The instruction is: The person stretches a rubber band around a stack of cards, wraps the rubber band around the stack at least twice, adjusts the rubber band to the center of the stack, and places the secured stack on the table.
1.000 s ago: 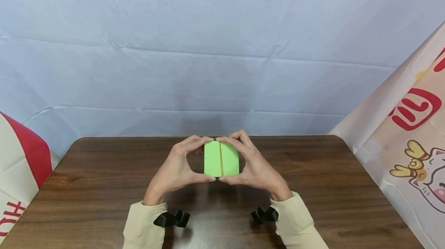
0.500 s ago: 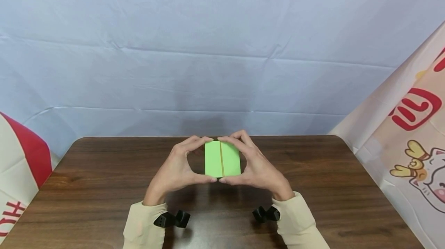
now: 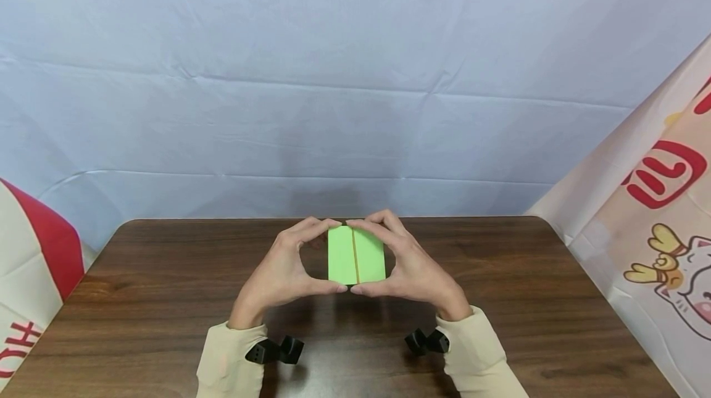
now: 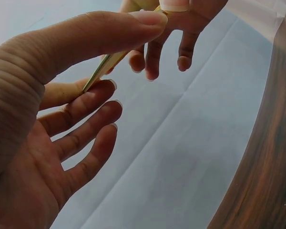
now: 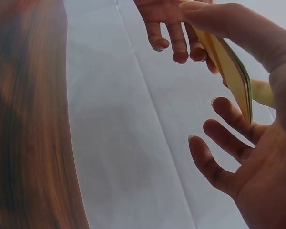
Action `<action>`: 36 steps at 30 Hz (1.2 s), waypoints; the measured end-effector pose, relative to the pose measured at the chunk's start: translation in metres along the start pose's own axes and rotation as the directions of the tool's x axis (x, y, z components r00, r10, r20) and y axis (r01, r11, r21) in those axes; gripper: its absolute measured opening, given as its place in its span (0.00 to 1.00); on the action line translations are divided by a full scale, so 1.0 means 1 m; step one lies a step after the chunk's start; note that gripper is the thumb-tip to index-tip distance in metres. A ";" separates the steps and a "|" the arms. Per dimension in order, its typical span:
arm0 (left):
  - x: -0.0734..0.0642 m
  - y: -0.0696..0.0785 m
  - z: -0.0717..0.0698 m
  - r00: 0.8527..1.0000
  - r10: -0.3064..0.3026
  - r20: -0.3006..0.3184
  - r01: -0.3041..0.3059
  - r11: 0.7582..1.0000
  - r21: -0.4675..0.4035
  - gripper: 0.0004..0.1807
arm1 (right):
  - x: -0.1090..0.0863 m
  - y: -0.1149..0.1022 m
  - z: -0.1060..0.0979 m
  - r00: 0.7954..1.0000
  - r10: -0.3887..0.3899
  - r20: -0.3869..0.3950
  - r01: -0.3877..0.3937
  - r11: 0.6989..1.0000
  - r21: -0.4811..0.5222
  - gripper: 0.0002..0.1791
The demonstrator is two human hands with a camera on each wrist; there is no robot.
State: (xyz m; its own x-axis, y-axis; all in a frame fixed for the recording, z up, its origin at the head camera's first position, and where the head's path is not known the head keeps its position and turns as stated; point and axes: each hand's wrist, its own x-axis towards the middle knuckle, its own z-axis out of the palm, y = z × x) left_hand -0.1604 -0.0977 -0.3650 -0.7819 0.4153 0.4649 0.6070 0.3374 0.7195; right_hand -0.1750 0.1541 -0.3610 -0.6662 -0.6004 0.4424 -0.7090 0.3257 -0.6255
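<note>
Between my two hands is a thin, bright green square stack of paper point(image 3: 340, 256), with a narrow tan band point(image 3: 356, 256) running down its face, seemingly a rubber band. My left hand point(image 3: 280, 271) pinches its left part, thumb at the near edge and fingertips at the far edge. On the right part, my right hand point(image 3: 413, 271) grips in the same way. Seen from the right wrist, the stack point(image 5: 231, 71) has a yellowish underside and a layered green-and-yellow rim. From the left wrist, the stack point(image 4: 102, 71) shows nearly edge-on, raised off the table.
A dark brown wooden table point(image 3: 166, 287) lies under the hands, its far edge meeting a pale hanging cloth point(image 3: 333, 77). Printed cloth point(image 3: 661, 250) hangs at the right, and a red-and-white one point(image 3: 50, 244) at the left. Black wrist cameras point(image 3: 274, 350) sit on both cuffs.
The green stack and my right hand have drifted very slightly right and toward me. Both hands keep the same hold.
</note>
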 end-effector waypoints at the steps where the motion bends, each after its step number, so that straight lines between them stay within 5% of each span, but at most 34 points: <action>1: 0.000 0.000 0.000 1.000 0.002 -0.002 -0.002 1.000 -0.001 0.48 | 0.000 0.000 0.000 1.000 0.003 -0.002 -0.003 1.000 -0.002 0.53; 36: 0.000 -0.002 -0.002 1.000 0.004 -0.017 -0.003 1.000 0.020 0.47 | 0.000 -0.001 -0.002 0.999 0.030 -0.040 -0.031 0.999 -0.030 0.51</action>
State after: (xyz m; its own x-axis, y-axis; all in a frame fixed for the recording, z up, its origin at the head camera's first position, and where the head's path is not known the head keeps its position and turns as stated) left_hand -0.1619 -0.1001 -0.3652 -0.7820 0.4019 0.4763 0.6123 0.3527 0.7076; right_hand -0.1745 0.1546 -0.3588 -0.6960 -0.5606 0.4487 -0.6943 0.3660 -0.6197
